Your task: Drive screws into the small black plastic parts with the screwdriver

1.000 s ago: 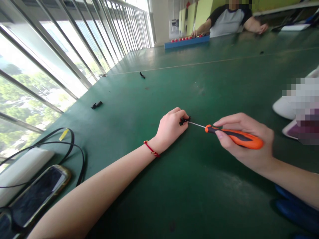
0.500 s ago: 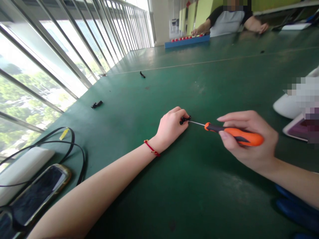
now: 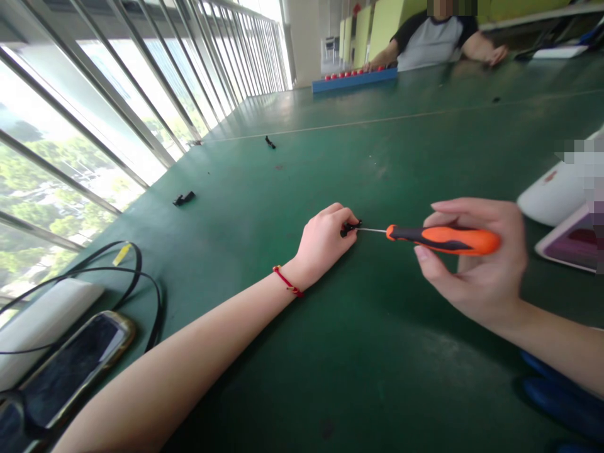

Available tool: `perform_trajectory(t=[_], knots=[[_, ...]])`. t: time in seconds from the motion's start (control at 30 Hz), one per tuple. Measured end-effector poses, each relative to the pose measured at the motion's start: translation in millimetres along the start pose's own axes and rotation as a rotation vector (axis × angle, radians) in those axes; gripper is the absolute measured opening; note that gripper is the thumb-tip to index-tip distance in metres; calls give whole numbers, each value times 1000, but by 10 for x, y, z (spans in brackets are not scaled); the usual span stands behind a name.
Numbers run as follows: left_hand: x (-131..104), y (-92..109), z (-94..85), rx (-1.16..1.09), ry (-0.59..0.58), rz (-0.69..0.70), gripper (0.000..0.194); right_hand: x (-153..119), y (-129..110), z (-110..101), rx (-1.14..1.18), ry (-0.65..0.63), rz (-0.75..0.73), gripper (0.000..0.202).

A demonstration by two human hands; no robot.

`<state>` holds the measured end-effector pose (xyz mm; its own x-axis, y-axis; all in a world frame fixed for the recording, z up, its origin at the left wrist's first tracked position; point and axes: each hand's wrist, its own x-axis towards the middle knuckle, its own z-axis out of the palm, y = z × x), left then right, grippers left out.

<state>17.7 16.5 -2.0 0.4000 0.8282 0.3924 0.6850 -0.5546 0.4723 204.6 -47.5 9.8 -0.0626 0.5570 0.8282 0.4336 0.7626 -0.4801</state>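
Near the middle of the green table, my left hand pinches a small black part against the tabletop; the fingers hide much of it. To its right, my right hand holds an orange and black screwdriver. The handle's butt end rests against the palm, while thumb and forefinger stand apart from the handle's sides. The screwdriver lies almost level, its thin metal shaft pointing left and its tip meeting the black part. The exact contact point is too small to make out.
Two more small black parts lie left on the green table. A phone, white box and black cable fill the lower left. Across the table sits a person by a blue rack. Railings border the left.
The screwdriver's handle has swung up to a more level angle, and my right fingers have risen and spread away from it. My left hand and the black part have stayed in place.
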Motion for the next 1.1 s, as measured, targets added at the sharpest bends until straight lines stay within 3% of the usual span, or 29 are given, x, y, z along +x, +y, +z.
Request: perform_trajectory(t=[0.1,0.23,0.4,0.47,0.63,0.8,0.9,1.03,1.1], knots=[[0,-2,-3,-11,2,1,13,8,5,-11,39,-66,34,53],[5,-2,-8,-8,8,-4,13,-16,-31,-50,-138,-182,68,29],[5,10,-13,11,15,-22,14,-15,-23,-11,-43,-49,28,45],[4,14,-16,13,10,-19,14,1,-11,-6,-20,-59,41,47],[2,16,-16,15,0,-8,14,6,-21,-37,-152,-175,92,18],[0,16,-5,19,1,-9,14,-7,-6,-4,-55,-46,47,40],[-1,14,-5,28,-2,-4,14,5,13,-8,-5,-97,58,48],[-4,11,-10,33,-4,11,13,3,-6,-43,-160,-167,79,15],[-4,11,-11,34,-4,11,13,-5,-16,-37,-151,-125,81,17]])
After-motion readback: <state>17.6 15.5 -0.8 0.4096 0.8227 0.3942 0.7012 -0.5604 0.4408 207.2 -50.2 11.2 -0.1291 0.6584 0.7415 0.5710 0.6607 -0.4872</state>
